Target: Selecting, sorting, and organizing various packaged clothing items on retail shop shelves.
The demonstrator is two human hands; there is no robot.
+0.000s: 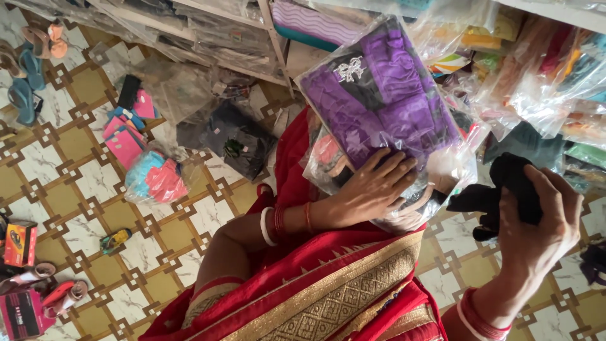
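Note:
My left hand (372, 186) presses against the underside of a clear plastic packet holding purple and black folded cloth (379, 95), propping it up in front of me. More plastic-wrapped packets (325, 161) rest under it against my arm. My right hand (540, 218) is closed on a bunch of black cloth (505, 189), held up at the right. Red and white bangles circle both wrists. A red garment with a gold woven border (328, 290) covers my lap.
Shelves (252, 38) packed with plastic-wrapped folded cloth run along the top. On the patterned tile floor (69, 189) lie pink and blue packets (154, 177), a dark packet (240, 142), sandals (28, 69) at far left, and small boxes (19, 243).

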